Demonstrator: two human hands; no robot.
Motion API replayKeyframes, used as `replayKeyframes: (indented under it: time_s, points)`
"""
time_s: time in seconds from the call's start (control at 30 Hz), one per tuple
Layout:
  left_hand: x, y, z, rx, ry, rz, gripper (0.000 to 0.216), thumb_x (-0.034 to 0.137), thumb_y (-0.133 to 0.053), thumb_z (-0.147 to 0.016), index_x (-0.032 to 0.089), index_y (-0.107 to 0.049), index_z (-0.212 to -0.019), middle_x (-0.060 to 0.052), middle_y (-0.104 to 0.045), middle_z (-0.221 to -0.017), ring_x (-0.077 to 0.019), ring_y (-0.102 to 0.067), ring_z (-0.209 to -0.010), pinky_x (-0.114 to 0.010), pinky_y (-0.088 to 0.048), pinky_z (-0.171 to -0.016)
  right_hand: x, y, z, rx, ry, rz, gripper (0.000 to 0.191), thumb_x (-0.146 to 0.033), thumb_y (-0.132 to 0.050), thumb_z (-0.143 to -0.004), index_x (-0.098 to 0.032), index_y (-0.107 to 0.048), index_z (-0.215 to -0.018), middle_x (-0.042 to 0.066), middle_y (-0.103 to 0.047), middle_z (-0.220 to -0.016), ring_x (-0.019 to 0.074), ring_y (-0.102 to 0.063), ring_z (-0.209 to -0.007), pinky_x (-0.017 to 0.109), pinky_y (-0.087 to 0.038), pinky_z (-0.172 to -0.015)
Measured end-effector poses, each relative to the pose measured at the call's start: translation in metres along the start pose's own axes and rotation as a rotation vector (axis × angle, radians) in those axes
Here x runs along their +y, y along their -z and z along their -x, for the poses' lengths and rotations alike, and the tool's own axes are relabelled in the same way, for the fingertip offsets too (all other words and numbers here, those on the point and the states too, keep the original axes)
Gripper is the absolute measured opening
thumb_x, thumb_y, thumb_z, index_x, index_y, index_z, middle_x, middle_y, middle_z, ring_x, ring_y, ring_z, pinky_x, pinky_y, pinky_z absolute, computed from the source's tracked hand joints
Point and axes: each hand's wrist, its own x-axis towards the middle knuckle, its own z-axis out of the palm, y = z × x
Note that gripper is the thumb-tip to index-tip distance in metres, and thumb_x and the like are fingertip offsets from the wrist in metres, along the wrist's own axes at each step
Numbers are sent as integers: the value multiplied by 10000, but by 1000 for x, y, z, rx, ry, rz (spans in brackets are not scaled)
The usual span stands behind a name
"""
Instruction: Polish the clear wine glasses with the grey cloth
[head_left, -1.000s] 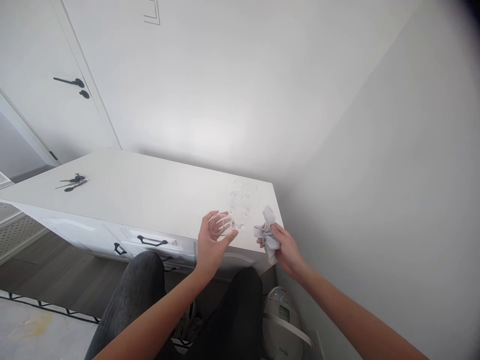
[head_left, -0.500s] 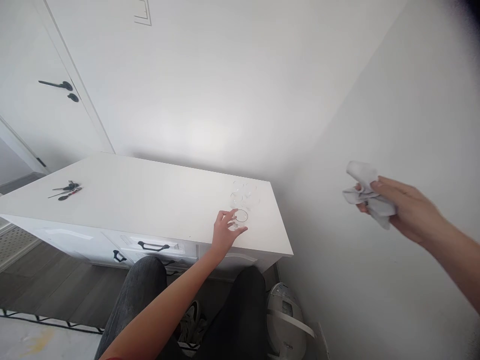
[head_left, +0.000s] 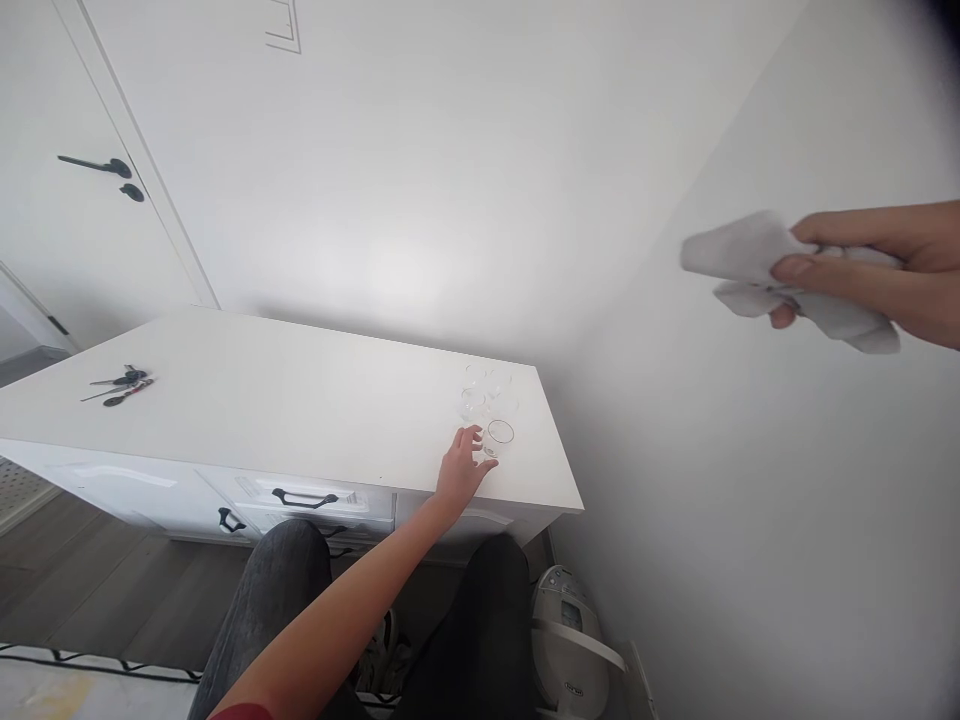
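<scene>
My left hand [head_left: 466, 465] is at the right end of the white cabinet top, its thumb and fingers curved around the side of a clear drinking glass [head_left: 501, 433]. The glass stands upright with its rim uncovered. Just behind it, several more clear glasses [head_left: 486, 390] are grouped close together, their outlines faint against the white. Raised high at the right, in front of the wall, my right hand [head_left: 870, 270] grips a crumpled light grey cloth [head_left: 739, 250] between thumb and fingers. The cloth's ends hang out on both sides of the hand.
The white cabinet [head_left: 300, 400] has dark drawer handles on its front. Several dark, thin tools [head_left: 124, 382] lie at its left end. A rice cooker [head_left: 568, 640] stands on the floor at lower right. My knees are against the cabinet front; a white door [head_left: 45, 200] is at left.
My left hand and the glass have shifted slightly to the right. My right hand has risen and moved right with the cloth, coming nearer the camera.
</scene>
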Motion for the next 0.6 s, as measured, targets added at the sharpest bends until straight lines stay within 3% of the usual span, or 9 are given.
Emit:
replayKeyframes:
  time_s: [0.07, 0.13, 0.2, 0.27, 0.37, 0.47, 0.53, 0.6]
  points:
    - [-7, 3, 2, -40, 20, 2, 601, 160, -805, -794, 277, -472, -1280, -58, -560, -1196, -223, -690, -1062, -336, -634, -730, -30, -4, -11, -149, 33, 197, 597, -797, -503, -847, -272, -788, -842, 12, -746, -843, 68, -587, -592, 374, -380, -557]
    - [-14, 9, 5, -65, 9, -46, 584, 208, -810, -800, 261, -479, -1277, -72, -562, -1202, -244, -655, -1114, -379, -622, -818, -58, -12, -22, -172, 70, 321, 678, -807, -448, -827, -210, -768, -820, -2, -751, -925, 87, -668, -734, 360, -352, -599]
    - [-20, 19, 7, -80, -44, -151, 543, 261, -809, -812, 246, -504, -1261, -85, -562, -1210, -272, -607, -1180, -446, -575, -950, -78, -27, -35, -185, 204, 486, 759, -807, -416, -802, -113, -677, -639, 15, -753, -1034, 152, -701, -921, 374, -313, -637]
    - [-25, 31, 7, -102, -106, -283, 531, 327, -807, -819, 235, -530, -1262, -101, -551, -1234, -302, -565, -1216, -503, -511, -1031, -86, -47, -52, -175, 281, 482, 832, -759, -284, -868, -66, -591, -526, 28, -744, -1097, 175, -685, -1046, 380, -305, -673]
    - [-31, 50, 5, -166, -155, -481, 579, 454, -787, -825, 224, -553, -1302, -132, -527, -1277, -345, -537, -1217, -547, -471, -1027, -75, -87, -90, -102, 176, 212, 904, -633, -14, -924, -30, -495, -452, 30, -745, -988, 84, -672, -1017, 316, -326, -677]
    - [-34, 61, 2, -213, -176, -593, 591, 532, -715, -869, 220, -555, -1343, -152, -513, -1317, -355, -518, -1238, -551, -439, -1037, -48, -123, -136, 120, 91, 66, 892, -533, 154, -904, -16, -415, -452, 25, -724, -1016, 32, -647, -1009, 255, -325, -650]
    - [-33, 63, 1, -212, -162, -615, 578, 563, -654, -905, 215, -558, -1357, -164, -507, -1339, -352, -508, -1258, -554, -416, -1061, -36, -135, -164, 110, 120, 123, 885, -499, 162, -919, -10, -417, -464, 14, -713, -1031, 33, -650, -1005, 241, -336, -658]
    - [-32, 61, 3, -213, -149, -635, 607, 612, -611, -915, 209, -566, -1367, -183, -502, -1371, -365, -484, -1305, -583, -376, -1104, -37, -138, -185, -12, 221, 246, 886, -486, 148, -945, -14, -423, -460, 5, -714, -971, 69, -669, -1009, 258, -354, -689]
